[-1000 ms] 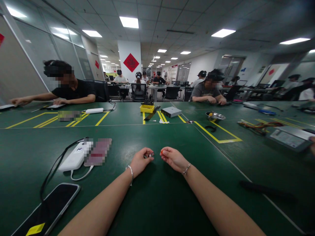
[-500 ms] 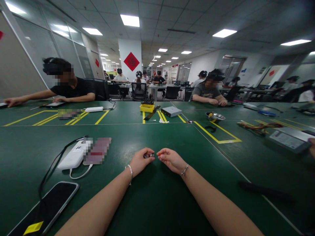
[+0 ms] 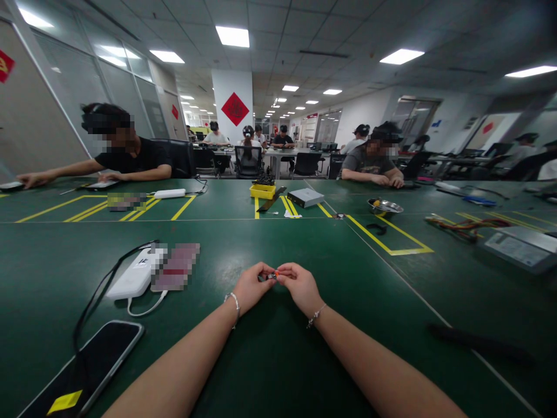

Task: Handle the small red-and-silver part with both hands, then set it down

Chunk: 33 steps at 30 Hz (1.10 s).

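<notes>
Head view: pinching silvery part [image 3: 270,277] in left hand [image 3: 251,287], orange piece [image 3: 277,273] in right hand [image 3: 301,284] just beside, mid-table [image 3: 274,337]. Can't read lettering [image 3: 143,261] on power bank [image 3: 133,280]. Toward far edge: cables [image 3: 264,176] in, maybe behind, yellow bin [image 3: 262,193].

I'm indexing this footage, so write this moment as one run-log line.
left hand: holding small metallic-looking part | right hand: holding small orange piece | hands: close together | surface: green table

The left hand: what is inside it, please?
A small silvery part shows in the left hand, beside an orange piece held by the right hand. The left hand covers the rest of the part; its full shape cannot be seen.
</notes>
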Available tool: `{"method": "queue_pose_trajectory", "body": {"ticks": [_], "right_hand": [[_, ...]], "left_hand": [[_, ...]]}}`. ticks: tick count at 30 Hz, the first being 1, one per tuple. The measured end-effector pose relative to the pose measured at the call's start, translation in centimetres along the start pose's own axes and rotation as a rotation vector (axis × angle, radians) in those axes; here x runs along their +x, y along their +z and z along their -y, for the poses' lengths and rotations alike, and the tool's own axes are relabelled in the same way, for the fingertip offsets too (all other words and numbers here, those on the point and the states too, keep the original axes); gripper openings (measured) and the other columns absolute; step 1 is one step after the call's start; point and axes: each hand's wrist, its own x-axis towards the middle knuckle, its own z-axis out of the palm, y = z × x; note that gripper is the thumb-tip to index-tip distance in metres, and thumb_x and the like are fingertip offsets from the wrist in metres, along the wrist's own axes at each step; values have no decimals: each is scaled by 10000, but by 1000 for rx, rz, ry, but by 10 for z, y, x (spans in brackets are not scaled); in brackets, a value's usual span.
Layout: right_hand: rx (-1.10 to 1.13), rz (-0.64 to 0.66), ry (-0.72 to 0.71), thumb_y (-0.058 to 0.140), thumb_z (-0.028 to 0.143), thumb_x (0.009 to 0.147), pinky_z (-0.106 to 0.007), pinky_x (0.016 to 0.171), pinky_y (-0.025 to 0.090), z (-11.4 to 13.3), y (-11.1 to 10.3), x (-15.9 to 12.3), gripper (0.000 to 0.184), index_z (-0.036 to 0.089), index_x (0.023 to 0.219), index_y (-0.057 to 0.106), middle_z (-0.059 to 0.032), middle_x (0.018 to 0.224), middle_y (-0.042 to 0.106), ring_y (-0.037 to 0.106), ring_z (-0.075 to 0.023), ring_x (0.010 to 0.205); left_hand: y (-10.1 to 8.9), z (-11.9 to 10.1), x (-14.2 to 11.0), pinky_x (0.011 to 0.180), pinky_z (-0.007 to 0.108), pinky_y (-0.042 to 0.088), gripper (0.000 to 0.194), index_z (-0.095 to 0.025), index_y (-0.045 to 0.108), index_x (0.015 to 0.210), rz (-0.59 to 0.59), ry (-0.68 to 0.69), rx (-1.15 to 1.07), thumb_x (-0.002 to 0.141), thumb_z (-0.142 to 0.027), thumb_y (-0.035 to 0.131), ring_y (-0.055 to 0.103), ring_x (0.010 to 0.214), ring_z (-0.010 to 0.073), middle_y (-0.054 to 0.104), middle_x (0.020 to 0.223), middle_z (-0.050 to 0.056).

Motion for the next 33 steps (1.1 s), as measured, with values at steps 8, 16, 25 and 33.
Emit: {"method": "queue_pose_trajectory", "body": {"ticks": [8, 16, 25, 33], "right_hand": [[-38, -2, -2, 576, 210, 610, -286, 639, 467, 0, 2, -1, 156, 173, 761, 592, -28, 743, 642, 596, -152, 691], [-226, 35, -163, 466, 191, 720, -333, 811, 449, -3, 5, -12, 303, 246, 1003, 560, -23, 983, 615, 566, -170, 916], [-318, 148, -171, 443, 83, 675, -333, 859, 425, -4, 8, -17, 553, 264, 1197, 415, -25, 1165, 516, 562, -169, 930], [73, 191, 28, 464, 95, 643, -355, 888, 391, -5, 8, -8, 547, 222, 1170, 395, -79, 1223, 463, 464, -178, 1081]], "left_hand": [[0, -3, 0, 532, 202, 373, 136, -175, 547, 726, 8, -25, -54, 651, -286, 564, 482, 566, 92, 546, 618, -34], [-2, -12, 0, 517, 204, 374, 103, -168, 544, 674, -66, -102, -96, 637, -259, 575, 490, 543, 93, 548, 581, -37], [-3, -15, 0, 510, 209, 364, 92, -161, 552, 701, -113, -163, -66, 640, -228, 556, 486, 535, 98, 555, 584, -28], [0, -10, -1, 531, 213, 354, 115, -176, 553, 717, -160, -52, 76, 671, -278, 528, 486, 560, 102, 541, 606, -28]]}}
